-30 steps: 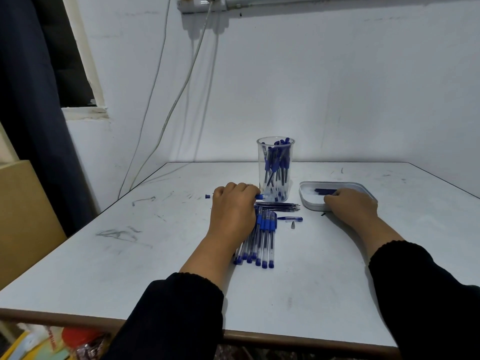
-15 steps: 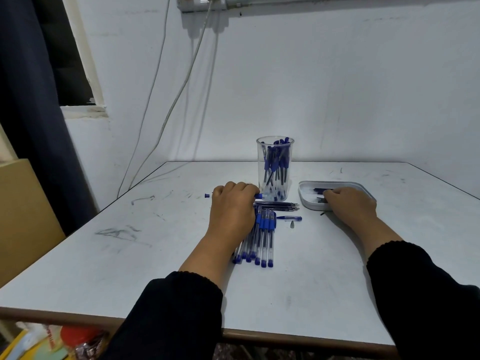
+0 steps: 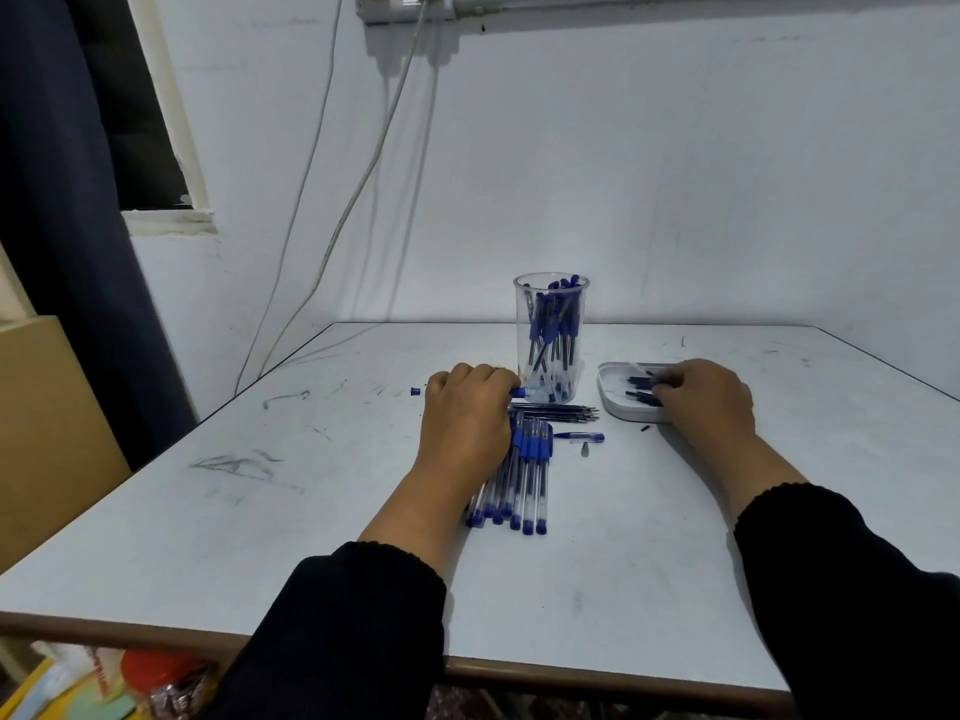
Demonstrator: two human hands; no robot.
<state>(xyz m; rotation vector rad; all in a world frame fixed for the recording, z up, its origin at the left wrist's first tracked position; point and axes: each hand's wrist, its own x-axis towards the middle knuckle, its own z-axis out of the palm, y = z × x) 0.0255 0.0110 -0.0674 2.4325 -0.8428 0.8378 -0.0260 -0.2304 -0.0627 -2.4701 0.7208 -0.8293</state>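
Plain room, makeshift workstation: scuffed white table (image 3: 260, 511) against bare wall (image 3: 675, 174), cables (image 3: 358, 192) hanging from socket strip (image 3: 405, 5) (top edge), dark curtain (image 3: 67, 252) by window (image 3: 140, 106).

A dark curtain (image 3: 62, 262) flanks the window (image 3: 137, 96) in the white wall (image 3: 675, 174).

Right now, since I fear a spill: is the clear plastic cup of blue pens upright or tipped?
Upright. The clear plastic cup stands on its base on the white table, open rim upward, blue pens leaning inside.
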